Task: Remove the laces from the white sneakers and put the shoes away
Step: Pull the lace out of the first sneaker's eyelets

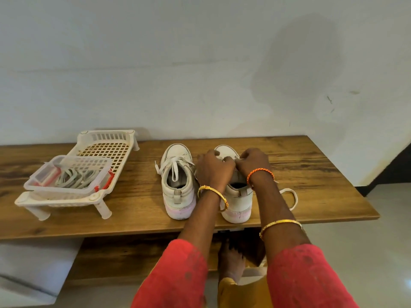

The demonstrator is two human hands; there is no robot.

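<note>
Both hands, the left hand (214, 166) and the right hand (253, 162), curl their fingers (241, 157) on the white lace (289, 196) over the right white canvas sneaker (236, 203). Left of them the second laced white sneaker (178, 185) stands on the brown wooden worktop (311, 174).

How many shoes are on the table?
2. The left sneaker stands laced, untouched. The right sneaker stands beside it, under the left hand and right hand. None others show.

Red sleeves (307, 276), gold bangles (213, 196) on both forearms, an orange braided thread (259, 172) round the right wrist
</note>
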